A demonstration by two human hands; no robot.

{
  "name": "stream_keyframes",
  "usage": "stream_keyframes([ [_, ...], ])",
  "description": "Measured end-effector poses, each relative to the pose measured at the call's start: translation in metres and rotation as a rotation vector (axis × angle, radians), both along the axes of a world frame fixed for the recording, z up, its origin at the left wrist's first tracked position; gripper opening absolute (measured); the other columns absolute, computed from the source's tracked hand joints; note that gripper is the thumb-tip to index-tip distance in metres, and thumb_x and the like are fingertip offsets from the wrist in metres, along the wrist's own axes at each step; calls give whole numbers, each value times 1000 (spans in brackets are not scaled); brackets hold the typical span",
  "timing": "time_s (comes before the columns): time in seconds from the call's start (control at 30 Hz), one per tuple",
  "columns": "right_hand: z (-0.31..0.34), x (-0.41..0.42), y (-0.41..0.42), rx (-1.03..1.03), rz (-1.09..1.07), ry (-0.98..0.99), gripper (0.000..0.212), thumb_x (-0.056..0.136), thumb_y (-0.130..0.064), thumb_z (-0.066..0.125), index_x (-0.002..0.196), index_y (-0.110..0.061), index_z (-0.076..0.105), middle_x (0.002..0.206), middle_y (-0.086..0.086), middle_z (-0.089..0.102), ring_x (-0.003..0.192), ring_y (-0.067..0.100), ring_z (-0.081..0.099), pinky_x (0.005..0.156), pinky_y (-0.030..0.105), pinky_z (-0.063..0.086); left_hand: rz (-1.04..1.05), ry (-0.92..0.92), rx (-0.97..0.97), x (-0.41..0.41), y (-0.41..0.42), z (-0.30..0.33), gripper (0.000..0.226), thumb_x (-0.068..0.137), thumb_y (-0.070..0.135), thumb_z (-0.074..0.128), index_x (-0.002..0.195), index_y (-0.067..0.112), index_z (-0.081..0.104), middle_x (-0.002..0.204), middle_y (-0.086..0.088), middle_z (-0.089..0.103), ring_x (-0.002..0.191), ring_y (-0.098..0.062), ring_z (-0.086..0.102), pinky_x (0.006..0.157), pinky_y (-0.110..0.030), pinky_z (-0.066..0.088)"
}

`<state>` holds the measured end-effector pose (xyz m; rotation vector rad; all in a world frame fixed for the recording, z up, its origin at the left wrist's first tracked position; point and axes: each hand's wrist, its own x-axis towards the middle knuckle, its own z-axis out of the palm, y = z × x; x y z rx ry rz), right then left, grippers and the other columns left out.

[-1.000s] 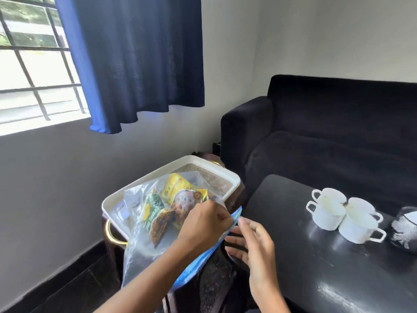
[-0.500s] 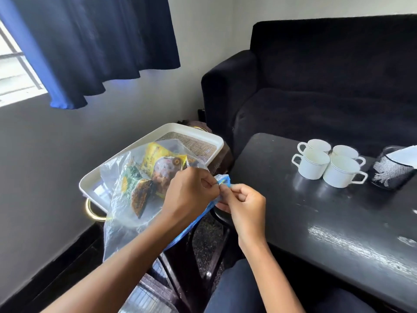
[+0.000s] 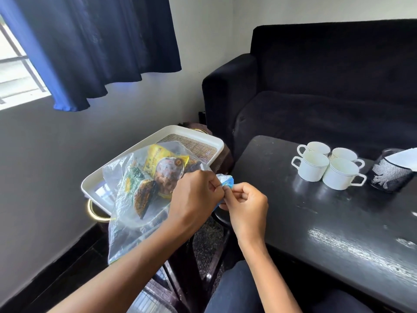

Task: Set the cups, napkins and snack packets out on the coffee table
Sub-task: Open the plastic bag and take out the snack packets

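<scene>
A clear plastic bag point(image 3: 126, 213) holds several snack packets point(image 3: 162, 170) in yellow, green and brown. It hangs over the white tray point(image 3: 97, 179) at the left. My left hand point(image 3: 194, 197) and my right hand point(image 3: 246, 204) both pinch the bag's blue-edged mouth point(image 3: 225, 180) between fingertips, side by side. Several white cups point(image 3: 316, 166) stand bunched together on the black coffee table point(image 3: 316, 233) at the right. A black mesh holder point(image 3: 390, 175) with white napkins point(image 3: 404, 158) stands just right of the cups.
The tray rests on a small dark side table with a gold ring handle point(image 3: 92, 211), against the grey wall. A black sofa point(image 3: 316, 86) stands behind the coffee table. A dark blue curtain point(image 3: 94, 46) hangs over the window at upper left. My knees are at the bottom.
My right hand came up and closed on the bag's mouth beside my left hand. The view swung down and to the right, and the bag stayed over the tray.
</scene>
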<state>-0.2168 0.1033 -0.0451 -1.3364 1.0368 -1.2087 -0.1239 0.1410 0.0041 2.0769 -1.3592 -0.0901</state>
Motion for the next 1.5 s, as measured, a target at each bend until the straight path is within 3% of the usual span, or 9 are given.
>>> stream_keyframes([
  [0.33, 4, -1, 5, -65, -65, 96, 14, 81, -11, 67, 68, -10, 64, 60, 1, 68, 57, 15, 65, 56, 34, 55, 4, -8, -22, -2, 1, 1, 6, 76, 19, 66, 71, 19, 68, 67, 5, 68, 62, -11, 63, 61, -32, 54],
  [0.53, 4, -1, 7, -95, -85, 117, 15, 81, -9, 67, 66, -10, 62, 59, -2, 66, 54, 7, 62, 49, 18, 48, 7, -19, -29, -3, 2, 1, 6, 75, 17, 65, 69, 17, 67, 65, 3, 67, 61, -14, 62, 60, -33, 54],
  [0.77, -2, -3, 9, -162, -186, 220, 11, 72, -7, 67, 65, -11, 60, 58, -5, 65, 56, 10, 61, 57, 33, 50, 40, -69, -71, -3, 0, 7, 4, 73, 13, 60, 71, 14, 63, 69, 0, 65, 68, -26, 63, 63, -40, 52],
  [0.93, 0, -13, 2, -66, -62, 71, 6, 80, -16, 70, 75, -16, 68, 62, -1, 69, 57, 13, 67, 59, 34, 57, 20, 13, -119, 2, 1, 6, 6, 77, 23, 63, 75, 25, 68, 73, 10, 69, 68, -13, 64, 66, -30, 52],
  [1.1, 7, -14, 5, 294, 186, -119, 22, 78, -27, 74, 85, -8, 65, 69, 9, 72, 56, 18, 67, 52, 24, 55, -17, 173, -204, 14, -5, 6, 15, 79, 21, 70, 67, 31, 67, 56, 22, 61, 55, 11, 58, 55, -7, 43],
  [1.23, 7, -1, 17, 401, 352, -181, 19, 84, -20, 68, 85, -2, 62, 62, 5, 70, 53, 16, 67, 50, 22, 54, -53, 281, -176, 20, -6, 4, 12, 79, 24, 73, 70, 31, 69, 60, 18, 66, 51, 8, 57, 62, -23, 54],
  [1.33, 8, -2, 16, 390, 333, -252, 11, 85, -12, 65, 82, -2, 63, 62, 6, 70, 55, 16, 68, 50, 21, 54, -68, 169, -18, 22, -5, 6, 14, 71, 35, 76, 82, 32, 67, 71, 16, 67, 64, 8, 57, 68, -12, 47],
  [1.43, 8, -7, 11, 379, 307, -286, 9, 85, -8, 64, 81, -1, 65, 65, 12, 71, 59, 18, 69, 53, 22, 54, -77, 49, 163, 20, -2, 9, 17, 70, 43, 72, 76, 27, 69, 70, 9, 67, 70, -8, 61, 66, -23, 46],
  [1.5, 7, -8, 11, 396, 312, -312, 7, 85, -5, 63, 81, 1, 66, 67, 12, 71, 59, 17, 68, 54, 22, 55, -83, 36, 164, 19, -2, 10, 17, 77, 35, 68, 73, 20, 72, 69, 1, 69, 72, -18, 64, 68, -29, 51],
])
